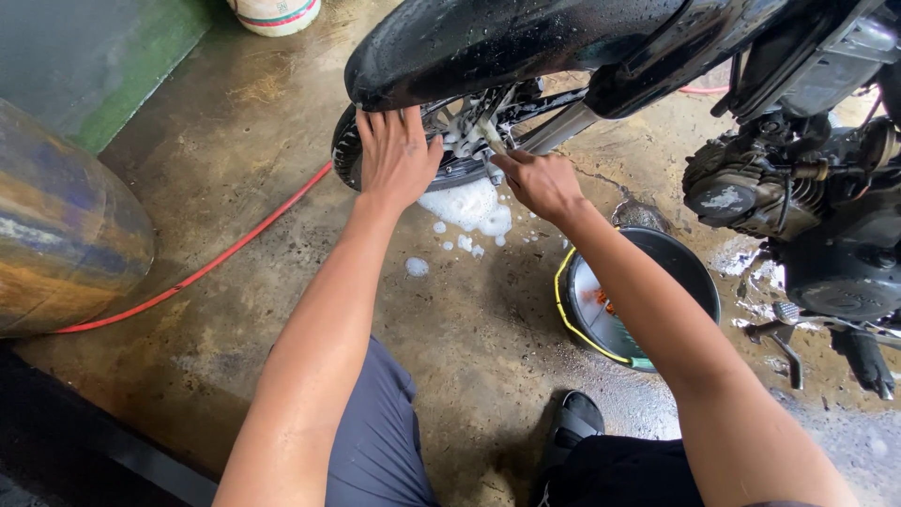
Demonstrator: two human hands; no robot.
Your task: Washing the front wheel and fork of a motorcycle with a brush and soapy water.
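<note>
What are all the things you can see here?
motorcycle: one, black, wet, top right
front wheel: one, black, soapy, under the fender
brush: one, pale handle, at the wheel hub
foam: white patch on floor below wheel
bucket: one, dark with yellow rim, right of centre
hose: one, red, across the floor at left
barrel: one, rusty, left edge
sandal: one, black, bottom centre
left hand: open, flat on the tyre
right hand: gripping the brush
</note>
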